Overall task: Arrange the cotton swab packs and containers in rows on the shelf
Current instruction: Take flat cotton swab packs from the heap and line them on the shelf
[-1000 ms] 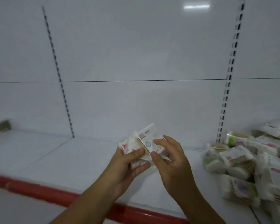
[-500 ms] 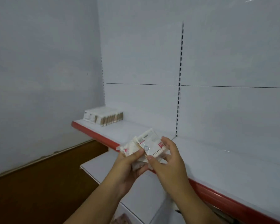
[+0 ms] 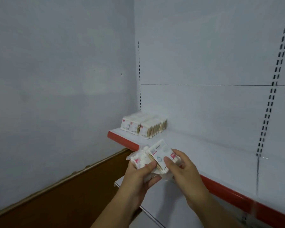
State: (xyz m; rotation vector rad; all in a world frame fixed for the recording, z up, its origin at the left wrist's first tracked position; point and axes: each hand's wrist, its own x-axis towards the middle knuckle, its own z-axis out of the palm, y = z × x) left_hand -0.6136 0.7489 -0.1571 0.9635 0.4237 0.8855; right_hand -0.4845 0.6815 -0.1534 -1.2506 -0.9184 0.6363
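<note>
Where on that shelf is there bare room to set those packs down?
For the held packs: the shelf is bare from the stacked rows in the left corner rightward, past the slotted upright. That corner is crowded.

The cotton swab packs are wrapped in thin, clear, slightly shiny plastic with a smooth printed label. The shelf looks like smooth white painted metal with a glossy red edge strip; the wall is matt.
</note>
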